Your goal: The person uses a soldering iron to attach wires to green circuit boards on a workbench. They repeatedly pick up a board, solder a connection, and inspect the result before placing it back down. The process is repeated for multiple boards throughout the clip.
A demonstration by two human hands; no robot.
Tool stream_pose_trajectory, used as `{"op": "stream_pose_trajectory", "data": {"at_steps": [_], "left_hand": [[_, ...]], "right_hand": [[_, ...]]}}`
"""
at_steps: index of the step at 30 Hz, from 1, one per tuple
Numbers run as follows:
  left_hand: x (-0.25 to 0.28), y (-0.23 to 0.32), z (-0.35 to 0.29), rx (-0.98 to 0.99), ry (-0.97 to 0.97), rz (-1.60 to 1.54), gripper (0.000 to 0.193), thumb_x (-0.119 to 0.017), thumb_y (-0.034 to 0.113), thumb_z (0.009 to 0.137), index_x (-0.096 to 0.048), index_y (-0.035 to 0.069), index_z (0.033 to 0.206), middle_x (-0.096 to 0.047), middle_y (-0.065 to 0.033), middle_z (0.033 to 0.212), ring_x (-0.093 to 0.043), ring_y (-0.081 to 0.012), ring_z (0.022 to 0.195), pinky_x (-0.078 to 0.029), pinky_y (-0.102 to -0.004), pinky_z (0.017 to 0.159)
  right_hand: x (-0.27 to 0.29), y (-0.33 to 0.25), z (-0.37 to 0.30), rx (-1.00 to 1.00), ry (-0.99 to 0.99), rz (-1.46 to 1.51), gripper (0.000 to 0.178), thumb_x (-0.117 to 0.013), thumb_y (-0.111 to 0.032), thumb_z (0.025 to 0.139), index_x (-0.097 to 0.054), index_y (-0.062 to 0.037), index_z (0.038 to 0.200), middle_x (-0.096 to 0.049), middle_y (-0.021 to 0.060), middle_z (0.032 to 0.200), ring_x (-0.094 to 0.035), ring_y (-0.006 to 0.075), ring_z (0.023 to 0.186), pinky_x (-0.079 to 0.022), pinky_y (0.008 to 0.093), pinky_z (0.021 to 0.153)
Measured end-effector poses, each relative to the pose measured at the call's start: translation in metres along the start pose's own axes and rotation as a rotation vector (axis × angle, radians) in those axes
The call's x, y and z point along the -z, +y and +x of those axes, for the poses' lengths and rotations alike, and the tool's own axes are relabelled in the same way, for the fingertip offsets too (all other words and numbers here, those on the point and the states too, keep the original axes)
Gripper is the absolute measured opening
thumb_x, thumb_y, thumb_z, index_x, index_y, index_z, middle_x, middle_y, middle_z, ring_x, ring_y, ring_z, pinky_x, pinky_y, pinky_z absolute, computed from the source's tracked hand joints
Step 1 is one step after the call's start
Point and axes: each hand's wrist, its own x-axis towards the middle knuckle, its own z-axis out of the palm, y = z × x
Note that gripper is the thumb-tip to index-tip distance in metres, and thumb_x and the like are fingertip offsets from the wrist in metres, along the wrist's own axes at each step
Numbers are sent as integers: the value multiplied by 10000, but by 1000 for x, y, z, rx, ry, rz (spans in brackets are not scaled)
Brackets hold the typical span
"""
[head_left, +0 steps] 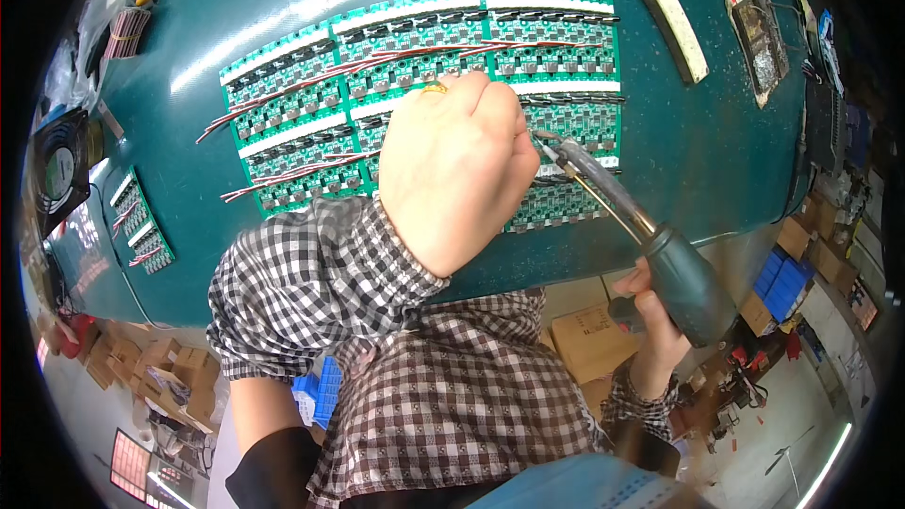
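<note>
Green circuit boards [577,123] lie side by side in rows on the table, with white strips and small dark parts on them. Red, white and black wires [292,176] stretch across the rows. Over the middle boards my left hand [457,174] is closed, knuckles up; its fingertips, and whatever they pinch, are hidden beneath it. My right hand [657,322] grips a soldering gun [688,285] with a dark green handle and a thin guide tube along its barrel. The gun's tip reaches the boards just right of my left hand.
On the green table [688,146], a smaller board group [141,223] lies left near a black fan [62,162]. A pale curved strip [667,14] and a soldering iron stand [757,38] lie at the far right. Cardboard boxes [592,344] stand below the front edge.
</note>
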Motion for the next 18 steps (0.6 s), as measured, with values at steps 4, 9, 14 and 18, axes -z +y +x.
{"op": "stream_pose_trajectory", "data": {"at_steps": [4, 9, 14, 18], "left_hand": [[1, 1, 0, -1, 9, -10, 154, -664, 18, 644, -535, 61, 716, -520, -77, 668, -524, -264, 618, -409, -364, 578], [0, 1, 1, 1, 5, -8, 152, -663, 21, 649, -532, 62, 713, -515, -75, 664, -522, -260, 615, -407, -364, 573], [-1, 0, 0, -14, 22, 16, 146, -661, 27, 656, -531, 62, 713, -515, -69, 667, -525, -253, 616, -407, -361, 572], [2, 3, 1, 17, -32, 7, 142, -661, 30, 663, -532, 61, 715, -520, -66, 674, -528, -246, 618, -410, -357, 574]], "right_hand": [[-1, -2, 1, 38, 3, 20, 378, -677, -228, 774, -584, 80, 974, -600, 131, 801, -604, 224, 703, -481, 336, 655], [3, 1, 2, 89, 16, 4, 304, -657, -210, 773, -590, 64, 883, -597, 136, 802, -602, 223, 672, -483, 333, 643], [12, 4, 5, 125, -62, 53, 360, -709, -145, 772, -600, 78, 1033, -647, 131, 787, -627, 218, 758, -494, 383, 787], [9, 4, 8, 80, 23, 112, 401, -708, -203, 770, -596, 89, 1021, -642, 132, 775, -631, 222, 713, -513, 365, 736]]}}
